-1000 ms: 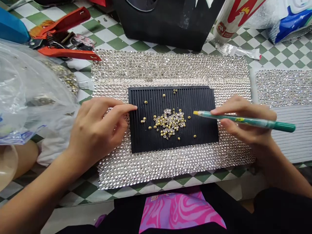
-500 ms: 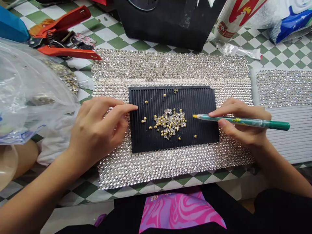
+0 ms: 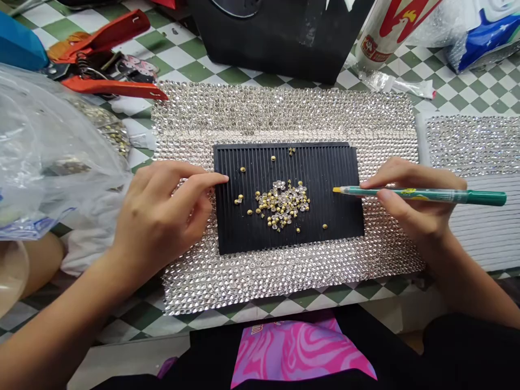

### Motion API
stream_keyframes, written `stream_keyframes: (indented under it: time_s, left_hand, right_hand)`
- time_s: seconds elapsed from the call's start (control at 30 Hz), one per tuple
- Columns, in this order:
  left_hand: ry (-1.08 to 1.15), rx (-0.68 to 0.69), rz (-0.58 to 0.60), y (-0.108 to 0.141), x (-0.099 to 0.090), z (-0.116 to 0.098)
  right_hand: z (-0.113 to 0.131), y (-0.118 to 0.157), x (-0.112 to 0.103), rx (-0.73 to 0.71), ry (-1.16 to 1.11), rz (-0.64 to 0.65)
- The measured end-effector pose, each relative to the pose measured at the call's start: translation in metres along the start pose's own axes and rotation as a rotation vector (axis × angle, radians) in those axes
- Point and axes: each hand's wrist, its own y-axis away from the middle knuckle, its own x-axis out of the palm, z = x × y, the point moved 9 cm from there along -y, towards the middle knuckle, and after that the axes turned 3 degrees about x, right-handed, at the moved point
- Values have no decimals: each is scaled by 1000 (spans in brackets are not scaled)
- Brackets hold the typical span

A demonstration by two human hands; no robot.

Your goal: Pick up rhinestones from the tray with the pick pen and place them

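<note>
A black ridged tray (image 3: 284, 162) lies on a sheet of rhinestone trim (image 3: 252, 281). Loose rhinestones (image 3: 282, 203), clear with gold-coloured backs, form a heap near the tray's middle, and several lie scattered around it. My left hand (image 3: 162, 208) rests at the tray's left side, its index fingertip touching the edge and its other fingers bent, holding nothing visible. Between thumb and fingers, my right hand (image 3: 418, 195) grips a green pen-shaped tool (image 3: 439, 195) with a yellow tip. That tip points left over the tray's right part, apart from the heap.
Orange-handled clamps (image 3: 117, 89) and a clear plastic bag (image 3: 52, 157) occupy the left. Behind the tray stands a black box (image 3: 276, 43), with a white and red can (image 3: 390, 32) beside it. A small tube (image 3: 414, 88) and another rhinestone strip (image 3: 475, 143) lie right.
My right hand has drawn the green tool to the right and slightly away from me, farther from the heap. My left hand and the stones stay essentially put.
</note>
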Motion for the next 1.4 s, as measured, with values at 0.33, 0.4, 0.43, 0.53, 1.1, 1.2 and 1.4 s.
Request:
stream_keyframes:
  time_s: [0.33, 0.4, 0.43, 0.53, 1.1, 1.2, 1.4]
  left_hand:
    - [0, 10, -7, -1, -1, -1]
    - [0, 10, -8, -1, -1, 0]
    - [-1, 10, -11, -1, -1, 0]
    - [-5, 8, -7, -1, -1, 0]
    - [-6, 8, -4, -1, -2, 0]
    - [-6, 5, -7, -1, -1, 2]
    - [-9, 11, -5, -2, -2, 0]
  right_hand:
    - [-12, -4, -6, 122, -77, -89]
    - [-12, -5, -7, 114, -108, -104]
    - [-10, -5, -9, 92, -111, -111]
    - [-7, -4, -9, 16, -77, -75]
    - [-1, -2, 5, -32, -21, 101]
    - [1, -3, 6, -17, 0, 100]
    - [0, -3, 7, -8, 8, 104]
